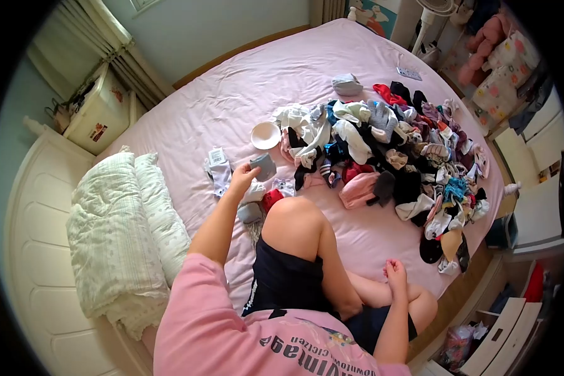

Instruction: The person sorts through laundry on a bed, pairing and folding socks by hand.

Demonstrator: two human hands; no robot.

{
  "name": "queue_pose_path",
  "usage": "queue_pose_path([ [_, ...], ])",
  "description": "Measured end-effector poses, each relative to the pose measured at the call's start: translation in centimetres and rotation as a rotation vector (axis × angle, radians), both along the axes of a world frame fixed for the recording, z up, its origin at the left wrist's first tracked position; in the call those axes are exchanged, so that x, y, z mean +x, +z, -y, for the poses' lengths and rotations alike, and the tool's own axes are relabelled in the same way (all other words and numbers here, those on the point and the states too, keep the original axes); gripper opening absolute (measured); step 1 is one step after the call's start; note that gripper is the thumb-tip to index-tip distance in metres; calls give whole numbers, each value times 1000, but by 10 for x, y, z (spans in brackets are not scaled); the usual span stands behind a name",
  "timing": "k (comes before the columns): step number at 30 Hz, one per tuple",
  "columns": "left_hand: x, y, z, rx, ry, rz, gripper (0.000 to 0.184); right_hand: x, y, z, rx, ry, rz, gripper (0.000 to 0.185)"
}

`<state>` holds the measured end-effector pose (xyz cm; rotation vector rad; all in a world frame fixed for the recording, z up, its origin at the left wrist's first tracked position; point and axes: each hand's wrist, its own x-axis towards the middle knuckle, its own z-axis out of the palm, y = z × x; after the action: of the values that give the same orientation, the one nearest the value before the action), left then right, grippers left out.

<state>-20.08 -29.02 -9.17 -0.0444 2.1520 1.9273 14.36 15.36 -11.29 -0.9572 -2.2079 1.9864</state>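
Observation:
My left hand is closed on a folded grey piece of cloth that looks like a sock, raised just above the bed. Beneath and beside it lie a white sock with a label, a red folded piece and a grey folded piece. Just beyond the held sock stands a white bowl. My right hand rests by my bent leg with its fingers curled in and nothing visible in them. A large mixed heap of socks and small clothes spreads to the right.
The pink bedsheet lies under everything. A folded quilt sits at the left by the white headboard. A grey folded bundle and a small flat patterned object lie at the far side. An open drawer is at lower right.

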Motion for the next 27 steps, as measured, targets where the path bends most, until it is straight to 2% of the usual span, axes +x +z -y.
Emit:
queue_pose_path([
  [2,-5,-17,0,-50,-24,22,26,0,7,-2,7,3,27,11],
  [3,-10,-25,2,-168,-61,7,36,-1,12,-1,-5,-26,39,10],
  [7,-15,-55,6,-788,125,-34,46,-2,21,3,-30,-79,57,9],
  [10,-9,-23,0,-982,-4,175,48,-3,13,3,-19,-57,63,9],
  [11,-10,-20,-2,-975,-15,239,47,-4,10,4,-15,-48,67,9],
  [14,-6,2,-14,-1102,-43,248,45,-4,-1,4,48,22,77,10],
  [17,-8,-13,-23,-1271,145,-48,47,-1,-19,3,326,115,206,17],
  [20,-22,-5,-44,-1095,69,-359,52,-17,35,32,677,305,432,23],
  [21,-18,9,-58,-1035,47,-551,52,-17,35,36,697,325,458,23],
  [24,-26,23,-101,-812,-141,-572,49,-18,37,40,742,364,509,23],
  [26,-17,47,-129,-790,-129,-397,50,-19,41,40,750,362,520,24],
  [27,-18,44,-137,-808,-93,-410,47,-20,44,41,749,365,527,24],
])
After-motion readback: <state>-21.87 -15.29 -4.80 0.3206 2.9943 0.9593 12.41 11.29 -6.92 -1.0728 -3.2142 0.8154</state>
